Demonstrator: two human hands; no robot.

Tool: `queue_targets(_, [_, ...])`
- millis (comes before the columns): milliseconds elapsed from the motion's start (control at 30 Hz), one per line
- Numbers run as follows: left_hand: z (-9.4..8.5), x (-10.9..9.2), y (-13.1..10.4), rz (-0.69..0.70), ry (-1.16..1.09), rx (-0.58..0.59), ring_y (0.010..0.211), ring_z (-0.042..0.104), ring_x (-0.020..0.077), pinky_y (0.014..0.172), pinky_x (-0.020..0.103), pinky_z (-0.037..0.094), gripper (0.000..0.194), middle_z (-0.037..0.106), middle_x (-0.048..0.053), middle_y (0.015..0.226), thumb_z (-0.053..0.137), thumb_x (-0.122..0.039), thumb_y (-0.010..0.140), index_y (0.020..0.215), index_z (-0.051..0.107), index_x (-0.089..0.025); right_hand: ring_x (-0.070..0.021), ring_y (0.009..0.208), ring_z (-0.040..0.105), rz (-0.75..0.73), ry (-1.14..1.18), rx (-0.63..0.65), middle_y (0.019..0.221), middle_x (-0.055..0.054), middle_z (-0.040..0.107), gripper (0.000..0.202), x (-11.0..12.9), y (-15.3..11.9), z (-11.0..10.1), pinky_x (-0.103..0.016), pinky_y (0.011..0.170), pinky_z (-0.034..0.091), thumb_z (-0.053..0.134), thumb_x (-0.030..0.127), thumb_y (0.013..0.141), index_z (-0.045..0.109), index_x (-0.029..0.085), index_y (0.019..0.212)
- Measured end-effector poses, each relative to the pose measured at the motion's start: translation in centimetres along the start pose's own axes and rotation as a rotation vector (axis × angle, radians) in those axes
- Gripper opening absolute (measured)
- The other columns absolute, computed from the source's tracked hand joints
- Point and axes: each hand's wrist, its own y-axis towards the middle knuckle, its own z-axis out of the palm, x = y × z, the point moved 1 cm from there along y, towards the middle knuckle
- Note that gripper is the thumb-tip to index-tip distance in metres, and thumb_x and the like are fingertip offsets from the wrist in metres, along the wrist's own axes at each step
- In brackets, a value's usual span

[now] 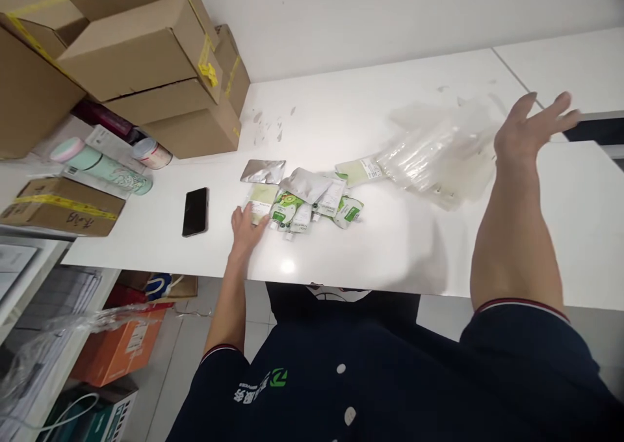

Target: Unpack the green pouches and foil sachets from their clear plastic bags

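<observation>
My left hand point(247, 230) rests at the near left corner of a flat pale-green packet point(264, 195), its fingers apart and touching the packet's edge. Next to that packet lies a pile of green and white spouted pouches point(285, 208), with a silver pouch point(306, 185) on top. Another silver packet point(263, 171) is flat behind them. My right hand point(529, 127) is raised over the table's right side, fingers spread, holding nothing. Left of it, clear plastic bags point(429, 156) lie in a loose heap, partly over a second pale-green packet point(359, 171).
A black phone point(195, 212) lies left of my left hand on the white table point(390, 253). Cardboard boxes point(146, 58) are stacked at the back left, near a mint-green bottle point(110, 169) and a small tub point(152, 153). Below left stands an orange box point(121, 348).
</observation>
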Motion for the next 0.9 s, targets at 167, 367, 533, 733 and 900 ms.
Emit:
queue_targets(167, [2.1, -6.0, -1.9, 0.056, -0.071, 0.147, 0.152, 0.003, 0.0419, 0.120, 0.059, 0.012, 0.097, 0.006, 0.021, 0.164, 0.054, -0.072, 0.080, 0.156, 0.025, -0.019, -0.0426, 0.146, 0.020, 0.183, -0.053, 0.042, 0.159, -0.024, 0.014, 0.077, 5.6, -7.2, 0.9, -0.060, 0.113, 0.025, 0.038, 0.066, 0.094, 0.028, 0.019, 0.154])
queue_targets(367, [5.2, -13.3, -0.3, 0.068, -0.118, 0.198, 0.151, -0.008, 0.0436, 0.119, 0.061, 0.011, 0.105, -0.011, 0.021, 0.164, 0.050, -0.078, 0.079, 0.158, 0.013, -0.021, -0.0499, 0.144, 0.018, 0.114, -0.314, 0.576, 0.163, -0.019, 0.014, 0.083, 8.2, -10.5, 5.5, -0.067, 0.103, 0.031, 0.061, 0.060, 0.084, 0.030, 0.027, 0.153])
queue_targets(533, [7.6, -17.1, 2.3, 0.082, -0.098, 0.175, 0.152, -0.001, 0.0431, 0.119, 0.060, 0.014, 0.093, -0.003, 0.023, 0.164, 0.050, -0.071, 0.085, 0.157, 0.020, -0.021, -0.0434, 0.145, 0.022, 0.114, -0.439, 0.598, 0.158, -0.022, 0.029, 0.057, 7.5, -11.0, 6.6, -0.058, 0.109, 0.031, 0.039, 0.040, 0.098, 0.042, 0.013, 0.148])
queue_targets(733, [7.7, -16.1, 2.4, 0.143, -0.257, 0.169, 0.153, 0.004, 0.0382, 0.121, 0.056, 0.017, 0.082, 0.009, 0.019, 0.164, 0.053, -0.065, 0.087, 0.153, 0.032, -0.022, -0.0348, 0.137, 0.040, 0.113, -0.278, 0.451, 0.142, -0.022, 0.052, 0.047, 6.6, -11.0, 4.9, -0.056, 0.107, 0.038, 0.031, 0.028, 0.099, 0.062, 0.009, 0.128])
queue_targets(900, [5.3, -13.6, -0.4, 0.213, -0.424, -0.147, 0.148, 0.026, 0.0285, 0.120, 0.046, 0.028, 0.057, 0.035, 0.018, 0.153, 0.049, -0.056, 0.093, 0.137, 0.051, -0.021, -0.0269, 0.118, 0.057, 0.150, -0.054, -0.130, 0.118, -0.012, 0.069, 0.035, 8.2, -10.2, -0.2, -0.051, 0.102, 0.046, 0.036, 0.030, 0.099, 0.069, 0.018, 0.105])
